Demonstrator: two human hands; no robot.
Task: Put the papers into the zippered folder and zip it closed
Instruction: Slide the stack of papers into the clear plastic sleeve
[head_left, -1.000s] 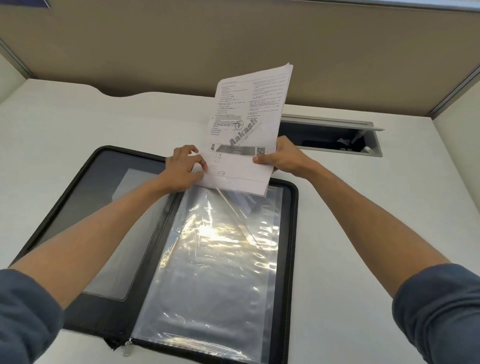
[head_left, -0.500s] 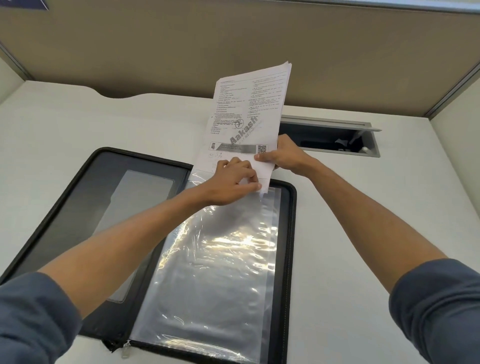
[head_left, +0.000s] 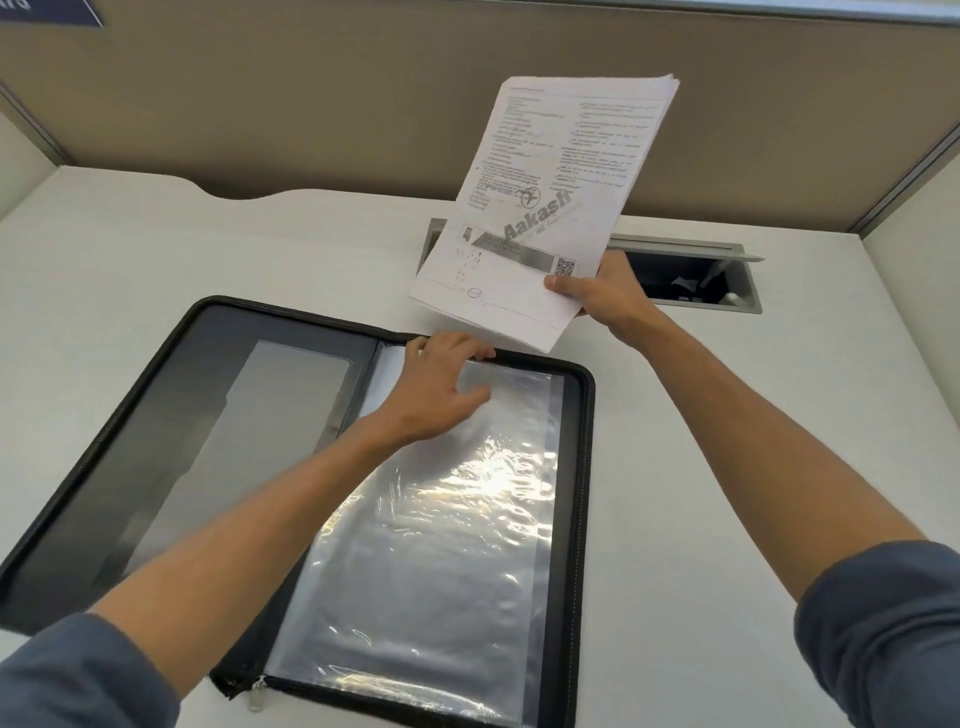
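A black zippered folder lies open flat on the white desk, with clear plastic sleeves on its right half. My right hand grips a stack of printed papers by the lower right corner and holds it tilted in the air above the folder's far edge. My left hand rests on the top of the plastic sleeves, its fingertips at the sleeve's upper edge. The zipper pull hangs at the folder's near edge.
A grey cable tray with its lid raised is sunk into the desk behind the papers. A tan partition wall closes the back, with side walls left and right. Bare desk surface lies right of the folder.
My right hand has lifted the papers up and to the right, off the sleeve. My left hand let go of the papers and dropped onto the top of the plastic sleeves.
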